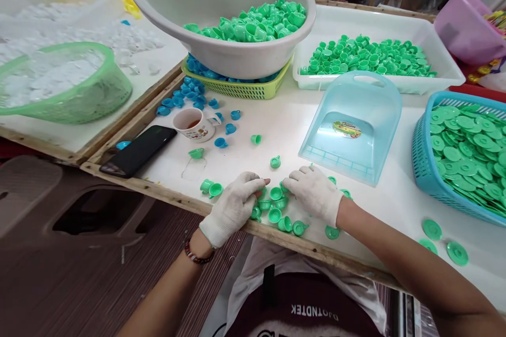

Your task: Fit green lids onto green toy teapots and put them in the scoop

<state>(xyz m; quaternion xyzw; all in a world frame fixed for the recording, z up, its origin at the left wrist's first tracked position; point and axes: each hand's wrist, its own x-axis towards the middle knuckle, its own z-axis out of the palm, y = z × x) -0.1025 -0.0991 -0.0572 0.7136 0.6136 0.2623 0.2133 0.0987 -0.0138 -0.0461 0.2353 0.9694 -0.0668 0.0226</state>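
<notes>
My left hand (236,202), in a white glove with bare fingertips, reaches over the table's front edge. Its fingers are curled closed at a small green toy cup, which they mostly cover. My right hand (314,192), gloved too, is bent with its fingertips together on another green piece, apparently a cup, largely hidden by them. Between and below both hands lies a loose cluster of green toy cups (274,215). One green cup (275,161) stands just beyond the hands, and a pair of cups (215,190) lies left of my left hand.
A blue dustpan (348,131) lies beyond my right hand. A mug of drink (193,125) and a black phone (138,150) are at left. Behind are a large grey basin (221,52) and a white tray (367,81). A blue basket (421,152) holds green discs.
</notes>
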